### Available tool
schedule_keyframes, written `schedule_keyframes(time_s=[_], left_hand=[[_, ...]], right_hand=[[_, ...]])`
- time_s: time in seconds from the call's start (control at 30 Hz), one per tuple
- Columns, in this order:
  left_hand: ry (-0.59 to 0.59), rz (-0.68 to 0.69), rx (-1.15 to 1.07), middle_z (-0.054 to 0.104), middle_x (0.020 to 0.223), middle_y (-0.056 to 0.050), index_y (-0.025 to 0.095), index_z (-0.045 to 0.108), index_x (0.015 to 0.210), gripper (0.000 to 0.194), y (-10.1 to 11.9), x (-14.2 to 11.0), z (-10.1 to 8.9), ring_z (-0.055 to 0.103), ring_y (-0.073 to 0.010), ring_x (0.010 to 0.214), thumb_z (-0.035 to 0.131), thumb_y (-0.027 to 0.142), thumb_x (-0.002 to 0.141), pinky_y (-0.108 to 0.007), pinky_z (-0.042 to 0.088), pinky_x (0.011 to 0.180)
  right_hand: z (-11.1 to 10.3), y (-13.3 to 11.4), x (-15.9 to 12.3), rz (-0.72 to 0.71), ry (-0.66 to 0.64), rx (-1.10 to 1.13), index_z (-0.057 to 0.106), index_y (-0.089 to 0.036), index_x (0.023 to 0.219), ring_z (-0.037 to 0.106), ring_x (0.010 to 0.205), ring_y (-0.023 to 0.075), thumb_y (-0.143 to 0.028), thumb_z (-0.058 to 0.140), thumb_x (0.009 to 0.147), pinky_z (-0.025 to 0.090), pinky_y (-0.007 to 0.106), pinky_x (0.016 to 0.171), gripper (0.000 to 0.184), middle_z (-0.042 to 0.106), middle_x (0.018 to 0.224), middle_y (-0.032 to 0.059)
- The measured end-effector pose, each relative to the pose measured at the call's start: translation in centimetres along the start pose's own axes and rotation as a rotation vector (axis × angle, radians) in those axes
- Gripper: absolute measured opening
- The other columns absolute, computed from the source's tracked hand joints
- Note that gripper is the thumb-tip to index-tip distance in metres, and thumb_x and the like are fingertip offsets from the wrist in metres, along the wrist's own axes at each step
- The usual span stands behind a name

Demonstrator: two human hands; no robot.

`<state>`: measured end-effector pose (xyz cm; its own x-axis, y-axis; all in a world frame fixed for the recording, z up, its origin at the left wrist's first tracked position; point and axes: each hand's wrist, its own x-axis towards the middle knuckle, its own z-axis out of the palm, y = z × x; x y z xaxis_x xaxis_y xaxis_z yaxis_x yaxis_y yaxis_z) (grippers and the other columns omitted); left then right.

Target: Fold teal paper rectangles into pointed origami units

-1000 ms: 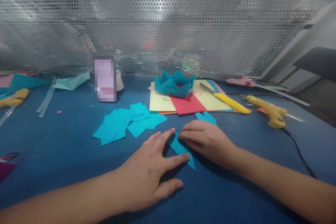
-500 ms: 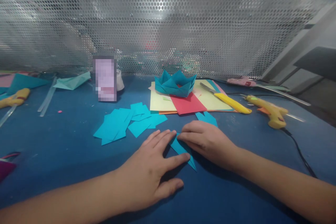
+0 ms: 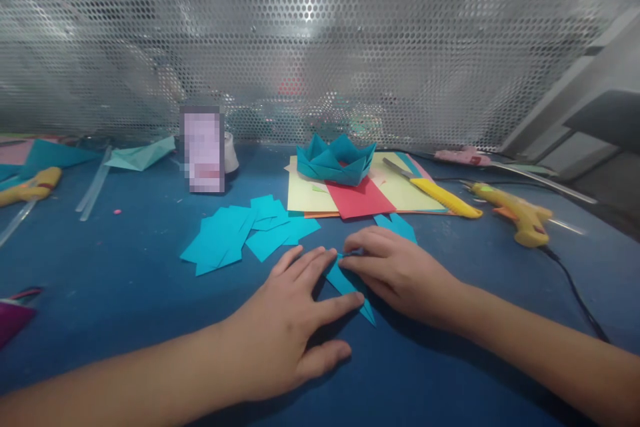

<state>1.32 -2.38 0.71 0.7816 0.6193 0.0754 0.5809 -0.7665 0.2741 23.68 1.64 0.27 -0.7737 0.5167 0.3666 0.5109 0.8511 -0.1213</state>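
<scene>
A narrow strip of folded blue paper [image 3: 342,281] lies on the dark blue table in front of me, with one end tapering to a point towards me. My left hand [image 3: 285,323] rests over it with fingers spread; the index finger presses near the pointed end and other fingertips reach the far end. My right hand [image 3: 400,271] has its fingers curled and pinched at the paper's far right edge. Beyond the left hand is a loose pile of blue paper pieces [image 3: 223,233]. More blue paper [image 3: 403,228] lies just behind the right hand.
A blue folded-paper ring [image 3: 335,163] and a red sheet [image 3: 360,199] sit on stacked coloured paper [image 3: 306,197]. A yellow utility knife [image 3: 445,197] lies there, blade out. At right is a yellow glue gun [image 3: 525,213] with a cord. A phone [image 3: 204,150] stands at the back left.
The right hand's fingers have shifted very slightly at the paper's far edge. The left hand keeps its place, and the whole view has moved a little.
</scene>
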Motion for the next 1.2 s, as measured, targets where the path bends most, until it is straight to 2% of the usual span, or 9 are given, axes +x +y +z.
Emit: schedule_keyframes(time_s=[0.27,0.4,0.57,0.8,0.97,1.2], left_hand=[[0.037,-0.03,-0.018,0.028,0.15,-0.013,0.038,0.048,0.132,0.048,0.01,-0.2,0.0,0.022,-0.0441,0.137,0.059,0.046,0.086,-0.071,0.023,0.1],[0.049,-0.022,-0.009,0.027,0.149,-0.012,0.037,0.049,0.131,0.047,0.01,-0.25,-0.03,0.021,-0.0435,0.137,0.058,0.046,0.086,-0.07,0.023,0.1],[0.048,-0.001,-0.008,0.039,0.142,-0.011,0.036,0.049,0.132,0.046,-0.01,-0.23,-0.1,0.029,-0.0414,0.134,0.055,0.045,0.087,-0.07,0.025,0.099],[0.035,-0.004,-0.001,0.041,0.141,-0.013,0.035,0.051,0.13,0.045,0.22,-0.16,-0.3,0.036,-0.0397,0.13,0.057,0.045,0.086,-0.068,0.026,0.099],[0.074,0.018,-0.016,0.044,0.138,-0.012,0.035,0.052,0.129,0.043,-0.11,-0.38,-0.4,0.039,-0.0386,0.127,0.054,0.047,0.088,-0.065,0.025,0.101],[0.08,0.058,-0.029,0.047,0.133,-0.015,0.029,0.055,0.128,0.043,-0.4,-0.34,-0.4,0.046,-0.0352,0.118,0.053,0.045,0.088,-0.057,0.036,0.097]], right_hand=[[-0.22,0.38,-0.18,-0.053,-0.04,0.011,0.068,-0.016,0.103,0.059,0.081,0.0182,-0.014,0.037,0.095,0.051,0.031,0.072,0.032,0.066,0.095,0.0105],[-0.23,0.27,-0.21,-0.056,-0.05,-0.002,0.068,-0.014,0.103,0.06,0.082,0.0191,-0.013,0.039,0.094,0.051,0.032,0.071,0.03,0.066,0.095,0.0112],[-0.19,0.33,-0.26,-0.062,-0.057,-0.018,0.067,-0.015,0.104,0.06,0.082,0.0191,-0.012,0.04,0.093,0.051,0.032,0.072,0.029,0.066,0.094,0.0111],[0.09,0.25,-0.14,0.0,0.001,0.061,0.066,-0.016,0.102,0.058,0.083,0.0181,-0.012,0.04,0.093,0.049,0.031,0.073,0.027,0.065,0.094,0.0097],[0.06,-0.37,0.27,0.008,0.004,-0.012,0.066,-0.012,0.098,0.058,0.079,0.0202,-0.01,0.037,0.092,0.05,0.033,0.07,0.029,0.065,0.088,0.012],[0.67,-0.24,0.34,0.026,-0.001,-0.026,0.065,-0.011,0.106,0.057,0.079,0.0206,-0.014,0.037,0.094,0.051,0.035,0.07,0.031,0.065,0.09,0.0124]])
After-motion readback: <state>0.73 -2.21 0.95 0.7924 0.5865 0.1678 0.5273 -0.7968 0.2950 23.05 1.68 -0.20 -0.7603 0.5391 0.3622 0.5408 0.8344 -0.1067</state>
